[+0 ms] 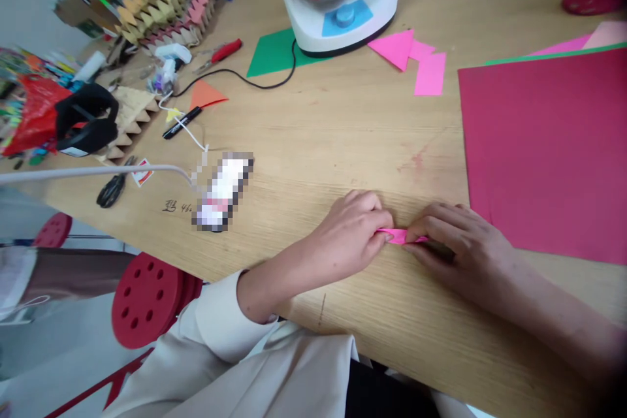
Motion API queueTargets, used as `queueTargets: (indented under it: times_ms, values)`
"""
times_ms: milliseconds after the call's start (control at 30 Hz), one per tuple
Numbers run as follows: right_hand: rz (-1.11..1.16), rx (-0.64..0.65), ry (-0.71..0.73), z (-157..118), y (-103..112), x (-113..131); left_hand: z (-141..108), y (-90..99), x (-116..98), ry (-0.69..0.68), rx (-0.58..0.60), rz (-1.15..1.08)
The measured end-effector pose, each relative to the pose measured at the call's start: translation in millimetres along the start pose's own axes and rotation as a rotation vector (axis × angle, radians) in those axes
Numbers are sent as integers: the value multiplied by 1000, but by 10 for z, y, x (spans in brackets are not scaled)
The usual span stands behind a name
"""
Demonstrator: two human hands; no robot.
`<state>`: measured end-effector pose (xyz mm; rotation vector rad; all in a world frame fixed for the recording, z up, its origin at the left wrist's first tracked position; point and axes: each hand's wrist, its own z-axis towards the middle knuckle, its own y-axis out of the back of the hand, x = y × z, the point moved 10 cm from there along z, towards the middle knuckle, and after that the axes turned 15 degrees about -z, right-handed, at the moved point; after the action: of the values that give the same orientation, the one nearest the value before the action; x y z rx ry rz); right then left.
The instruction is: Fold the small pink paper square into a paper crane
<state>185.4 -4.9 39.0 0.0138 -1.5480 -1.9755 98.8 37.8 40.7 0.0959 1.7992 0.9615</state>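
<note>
A small strip of folded pink paper is held between my two hands, just above the wooden table near its front edge. My left hand pinches its left end between thumb and fingers. On the right end, my right hand closes thumb and fingertips round the paper. Only the short middle part of the strip shows; its ends are hidden by the fingers. To the right of my right hand lies a large dark red sheet.
A white fan stands at the back on green paper, near pink scraps. Left of my hands are a phone, a black marker, scissors and cables. Red stools stand beyond the table's front edge.
</note>
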Motion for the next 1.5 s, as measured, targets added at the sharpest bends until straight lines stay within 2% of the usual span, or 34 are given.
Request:
queueTargets:
  times_ms: [233,500,633,767,1100,1300,1500]
  values:
    - [3,9,10,-11,-35,-26,10,20,76,34,-20,-123]
    - [-30,25,-9,10,-44,-25,-112,-2,108,-25,-67,-154]
    - [-86,18,17,-16,-21,17,-140,-108,45,-91,-34,-128]
    - [-135,1,37,-81,10,46,-147,-110,-43,-138,-52,-86]
    - [-259,16,91,-155,4,122,-114,-111,-51,-116,-119,52]
    - [-209,12,15,-126,4,46,-111,-104,-56,-130,-185,104]
    - [-107,28,-93,-250,28,-97,-115,-115,-91,-156,-214,188]
